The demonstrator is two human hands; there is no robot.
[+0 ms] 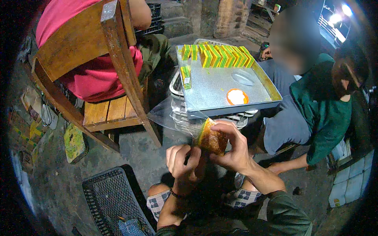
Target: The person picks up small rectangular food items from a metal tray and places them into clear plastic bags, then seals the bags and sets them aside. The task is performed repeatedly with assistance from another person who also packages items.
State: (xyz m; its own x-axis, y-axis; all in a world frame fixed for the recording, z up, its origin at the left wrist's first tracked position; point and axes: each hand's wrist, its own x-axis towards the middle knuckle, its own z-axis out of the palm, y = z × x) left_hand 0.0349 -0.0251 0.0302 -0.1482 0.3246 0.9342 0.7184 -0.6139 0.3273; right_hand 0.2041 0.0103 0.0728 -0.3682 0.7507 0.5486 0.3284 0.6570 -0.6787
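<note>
My right hand (236, 144) grips a slice of layered cake (214, 140) between thumb and fingers; its browned face is towards me and a green-yellow edge shows at the left. A clear plastic bag (174, 116) spreads out to the left of the slice, in front of the pan. My left hand (183, 162) has its fingers curled beside the slice, at the plastic's near end; whether the slice lies inside the plastic is unclear. Beyond my hands, a square metal pan (212, 82) holds a row of green-and-yellow cake slices (226, 56) along its far side.
Inside the pan are an orange dish (237, 96) and a clear oval piece (242, 77). Plastic crates (178, 113) support it. A wooden chair (118, 73) with a seated person stands left; another person (322, 112) sits right. A black basket (115, 197) lies low left.
</note>
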